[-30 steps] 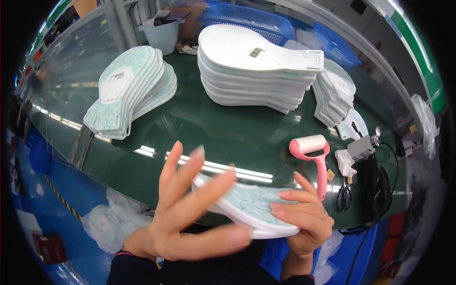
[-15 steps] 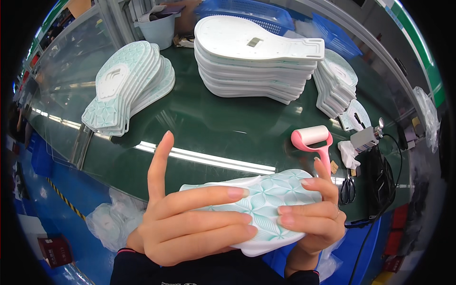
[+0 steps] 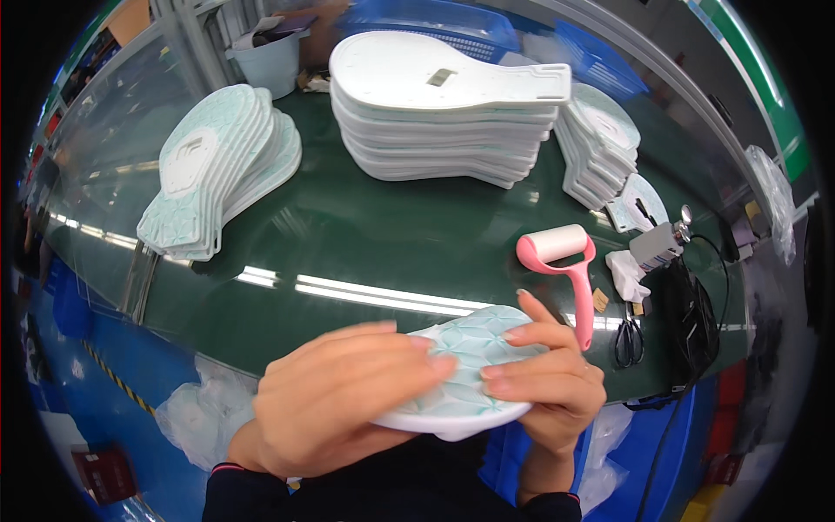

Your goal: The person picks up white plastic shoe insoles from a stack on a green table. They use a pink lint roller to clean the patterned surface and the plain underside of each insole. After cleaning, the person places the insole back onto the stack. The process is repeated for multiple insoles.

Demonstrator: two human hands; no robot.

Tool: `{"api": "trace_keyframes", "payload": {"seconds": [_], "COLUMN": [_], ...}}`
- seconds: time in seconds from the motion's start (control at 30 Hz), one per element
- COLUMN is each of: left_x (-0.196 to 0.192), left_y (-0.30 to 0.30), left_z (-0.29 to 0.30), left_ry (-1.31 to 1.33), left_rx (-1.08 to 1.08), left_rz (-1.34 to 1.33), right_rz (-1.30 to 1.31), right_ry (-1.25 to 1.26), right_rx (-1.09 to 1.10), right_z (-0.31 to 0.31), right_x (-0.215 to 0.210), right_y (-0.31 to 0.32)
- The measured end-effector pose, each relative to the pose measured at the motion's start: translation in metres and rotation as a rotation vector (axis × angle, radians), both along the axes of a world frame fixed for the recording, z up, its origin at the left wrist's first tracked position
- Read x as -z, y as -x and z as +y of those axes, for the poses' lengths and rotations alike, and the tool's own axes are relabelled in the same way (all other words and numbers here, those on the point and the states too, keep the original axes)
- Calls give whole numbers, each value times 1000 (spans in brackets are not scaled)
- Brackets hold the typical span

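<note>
A white plastic panel with a teal leaf-and-star pattern [image 3: 474, 358] is held over the near edge of the table, tilted with its patterned face up. My right hand [image 3: 557, 370] grips its right end, fingers bent over the top face and index finger raised. Across the left part lies my left hand [image 3: 348, 391], somewhat blurred, its fingertips pressed on the pattern. It covers that end of the panel, and its thumb is hidden. A pink-handled roller with a white cylinder [image 3: 557, 244] rests just beyond my right hand.
Similar paddle-shaped panels are stacked at far left [image 3: 187, 165], face down in a tall middle stack [image 3: 452, 78], and at far right [image 3: 600, 130]. Scissors [image 3: 628, 341], crumpled white tissue [image 3: 626, 274], a metal-topped bottle [image 3: 657, 248] and a black bag [image 3: 691, 322] lie on the right.
My left hand's raised index finger has come down and the hand has rolled over the panel. The panel has tipped and shifted slightly left and up. The view has moved slightly.
</note>
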State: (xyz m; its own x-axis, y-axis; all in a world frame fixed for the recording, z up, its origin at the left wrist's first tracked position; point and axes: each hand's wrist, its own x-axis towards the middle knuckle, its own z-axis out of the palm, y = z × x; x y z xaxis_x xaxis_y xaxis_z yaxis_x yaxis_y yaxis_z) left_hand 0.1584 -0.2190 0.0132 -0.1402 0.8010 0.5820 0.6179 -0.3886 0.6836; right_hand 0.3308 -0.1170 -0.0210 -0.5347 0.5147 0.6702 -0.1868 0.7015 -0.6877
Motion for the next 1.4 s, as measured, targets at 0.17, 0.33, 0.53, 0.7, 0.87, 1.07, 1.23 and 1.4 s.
{"api": "trace_keyframes", "payload": {"seconds": [0.17,0.33,0.53,0.7,0.87,1.07,1.23,1.4], "left_x": [23,20,20,22,18,14,16,15], "left_y": [7,8,4,10,6,7,7,9], "left_z": [15,11,13,9,10,2,0,-1], "left_ry": [69,58,48,65,10,-30,-40,-61], "left_rx": [71,3,-16,50,26,89,121,137], "left_rz": [-24,-31,-41,-44,-17,-8,18,45], "right_rz": [-106,-288,-681,-603,-610,-625,-687,-619], "right_ry": [180,415,188,393,374,557,535,654], "right_rx": [-78,875,1058,972,919,829,815,818], "right_z": [23,72,106,112,114,114,115,104], "right_x": [20,48,97,96,96,88,92,76], "right_y": [-16,-80,-139,-143,-147,-150,-157,-143]}}
